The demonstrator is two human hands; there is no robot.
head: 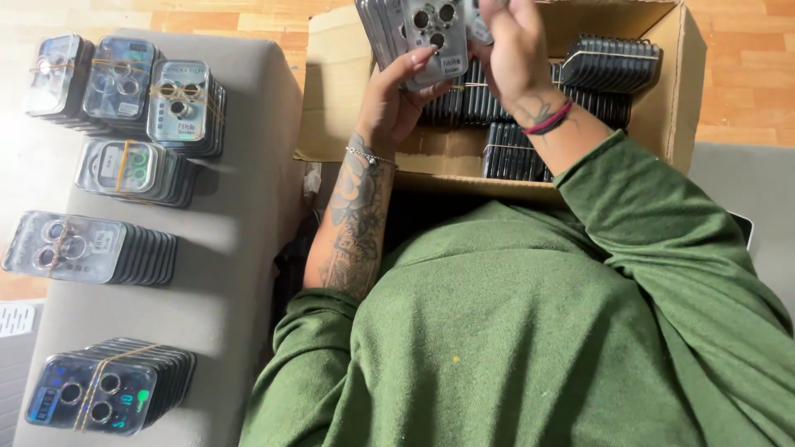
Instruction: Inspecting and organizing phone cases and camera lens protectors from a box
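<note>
Over the open cardboard box (pixel 679 91), both hands hold a stack of phone cases (pixel 414 33): the left hand (pixel 397 99) has its grip closed under it, the right hand (pixel 513 50) closed on top. Inside the box lie banded dark bundles (pixel 609 66); more bundles (pixel 124 83) rest on the grey seat (pixel 232 273)

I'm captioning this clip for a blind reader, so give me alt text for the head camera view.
A person in a green sweater holds a stack of phone cases in the left hand and right hand above a cardboard box of more dark cases. Six rubber-banded bundles of cases lie on a grey cushioned surface to the left.
</note>
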